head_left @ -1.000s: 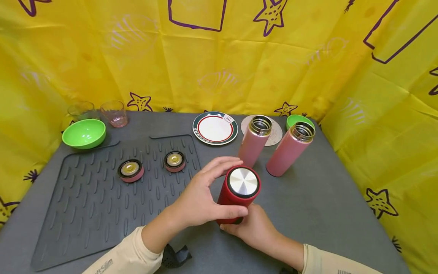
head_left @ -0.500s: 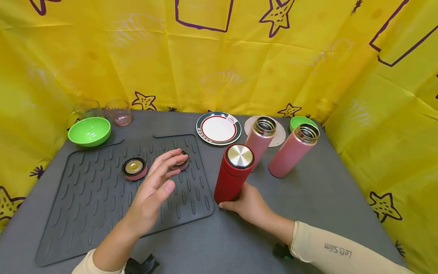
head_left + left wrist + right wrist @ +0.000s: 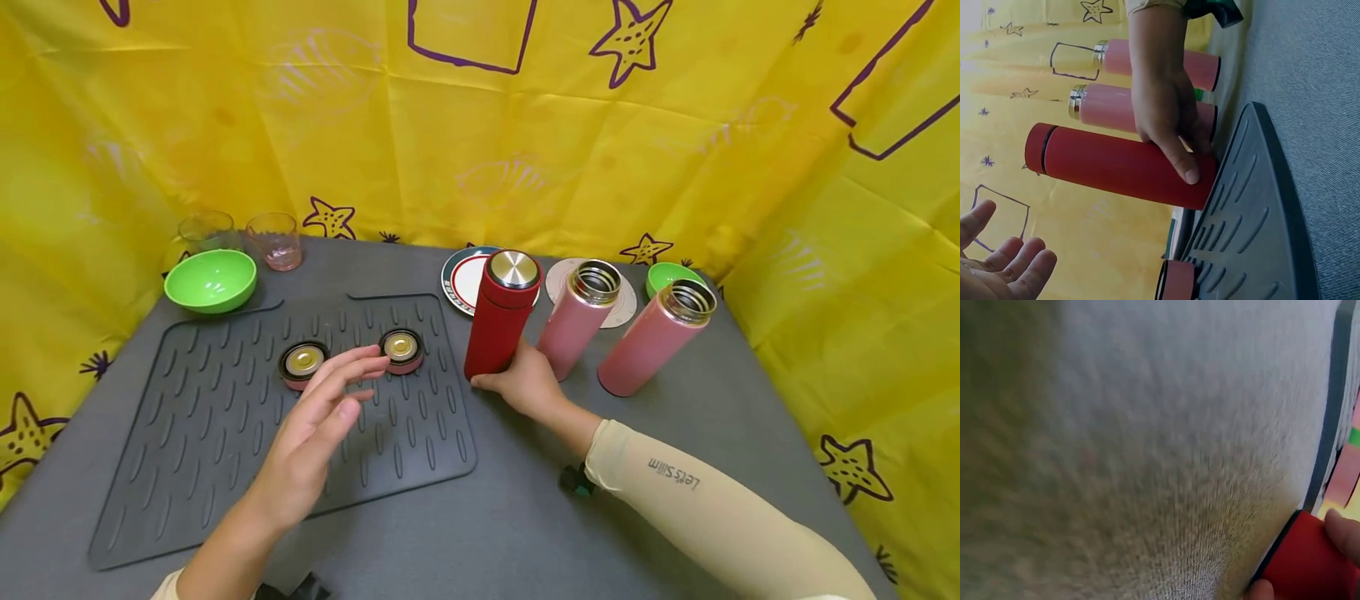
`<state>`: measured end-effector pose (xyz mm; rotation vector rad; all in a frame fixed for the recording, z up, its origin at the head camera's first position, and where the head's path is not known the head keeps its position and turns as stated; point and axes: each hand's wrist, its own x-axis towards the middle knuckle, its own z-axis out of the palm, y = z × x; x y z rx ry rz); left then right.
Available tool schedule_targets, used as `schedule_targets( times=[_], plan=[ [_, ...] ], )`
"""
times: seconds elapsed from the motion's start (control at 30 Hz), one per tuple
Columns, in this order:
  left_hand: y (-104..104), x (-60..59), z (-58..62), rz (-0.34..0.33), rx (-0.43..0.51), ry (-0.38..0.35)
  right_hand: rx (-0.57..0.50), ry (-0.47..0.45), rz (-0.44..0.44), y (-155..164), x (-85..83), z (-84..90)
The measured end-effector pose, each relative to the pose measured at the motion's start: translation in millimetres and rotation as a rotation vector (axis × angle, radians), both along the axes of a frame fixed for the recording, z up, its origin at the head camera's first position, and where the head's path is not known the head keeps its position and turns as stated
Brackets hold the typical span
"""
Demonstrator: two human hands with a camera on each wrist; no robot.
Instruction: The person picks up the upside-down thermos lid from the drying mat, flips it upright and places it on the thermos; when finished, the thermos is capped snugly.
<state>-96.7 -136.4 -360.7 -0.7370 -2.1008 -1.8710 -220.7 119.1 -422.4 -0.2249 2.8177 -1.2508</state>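
Observation:
My right hand (image 3: 528, 385) grips a red thermos (image 3: 498, 333) low down, near its base. The thermos stands upright, silver-topped lid on, just off the right edge of the drying mat. In the right wrist view, only the base end of the red thermos (image 3: 1313, 562) and some fingertips show. My left hand (image 3: 307, 446) hovers over the mat with loosely spread fingers and holds nothing; the left wrist view shows its fingers (image 3: 1029, 265) apart from the thermos. Two pink thermoses (image 3: 573, 329) without lids stand to the right. Their likely lids, two pink-rimmed caps (image 3: 401, 350), lie inner side up on the mat.
The grey drying mat (image 3: 225, 450) covers the left of the table. Behind it are a green bowl (image 3: 210, 283) and two clear glasses (image 3: 275, 243). A plate (image 3: 459, 279), a pale round mat (image 3: 622, 310) and another green bowl (image 3: 667, 277) stand along the back. Yellow cloth encloses the table.
The left hand has let go of the red thermos and drawn back to the left. My right hand has moved the thermos forward, away from me, beside the pink ones.

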Motion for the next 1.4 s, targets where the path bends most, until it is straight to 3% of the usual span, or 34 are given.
schedule_targets(
  times=[0.23, 0.53, 0.7, 0.83, 0.97, 1.1, 1.23, 1.4],
  plan=[
    [-1, 1.5, -2.8, 0.0, -0.032, 0.002, 0.01, -0.001, -0.033, -6, -7.1, -1.7],
    [-5, 2.3, -8.3, 0.033, -0.098, -0.109, 0.027, 0.03, -0.06, -12, -8.5, -5.1],
    [-9, 1.3, -10.5, 0.047, -0.123, -0.101, 0.027, 0.036, -0.064, -12, -8.3, -5.3],
    [-20, -4.2, -8.3, 0.096, -0.191, -0.075, 0.019, 0.004, -0.061, -10, -5.5, -3.4],
    [-43, -15.0, -2.5, 0.235, -0.382, -0.112, 0.033, -0.075, -0.063, -7, 8.3, 5.2],
    [-70, -35.2, -5.1, 0.359, -0.638, -0.186, 0.038, -0.181, -0.039, -2, 38.2, 21.9],
    [-92, -61.0, -17.1, 0.386, -0.842, -0.239, 0.069, -0.22, 0.029, 5, 71.8, 39.4],
    [-105, -86.8, -32.2, 0.376, -1.015, -0.344, 0.111, -0.169, 0.137, 12, 101.6, 54.0]
  ],
)
